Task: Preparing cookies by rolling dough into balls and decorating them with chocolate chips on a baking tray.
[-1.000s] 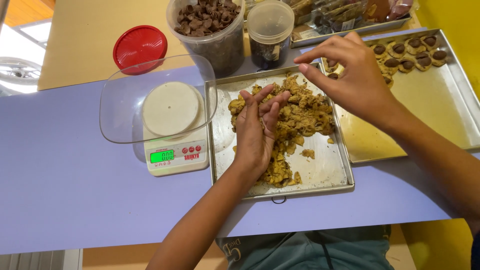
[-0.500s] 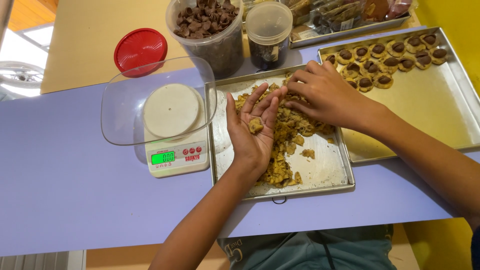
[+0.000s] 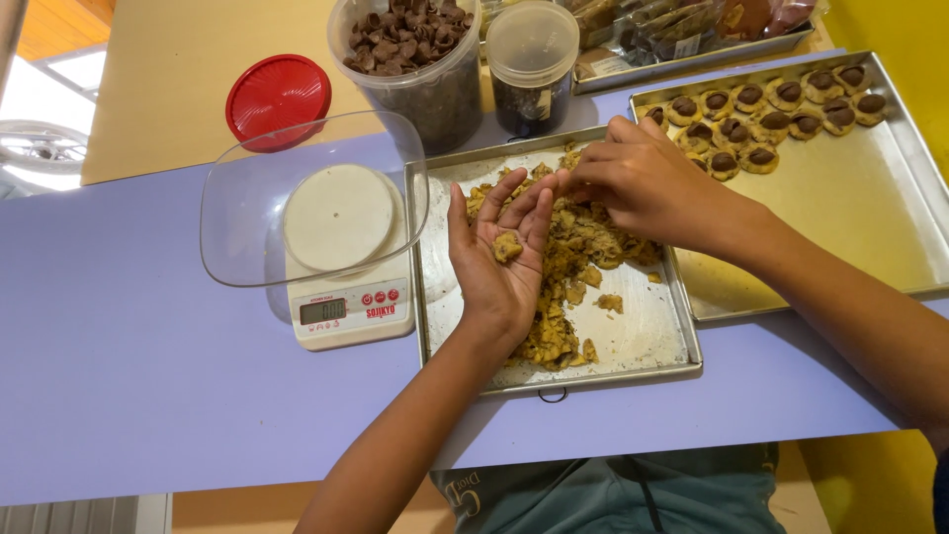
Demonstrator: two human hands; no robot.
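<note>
My left hand (image 3: 502, 267) lies palm up over a steel tray (image 3: 652, 346), with a small lump of cookie dough (image 3: 507, 246) resting in the palm. My right hand (image 3: 643, 183) reaches into the crumbly dough pile (image 3: 583, 242) on that tray, its fingertips pinching at dough beside my left fingertips. To the right a second, larger steel tray (image 3: 850, 208) carries several formed cookies topped with chocolate pieces (image 3: 761, 109) along its far edge.
A white kitchen scale (image 3: 346, 307) bears a clear plastic bowl (image 3: 237, 213) left of the dough tray. Behind stand a tub of chocolate pieces (image 3: 410, 49), a small lidded jar (image 3: 532, 64) and a red lid (image 3: 278, 97). Packets fill a tray at the back (image 3: 682, 30).
My right hand has come back from the cookie tray to the dough pile. My left hand has opened and turned palm up with a lump of dough in it.
</note>
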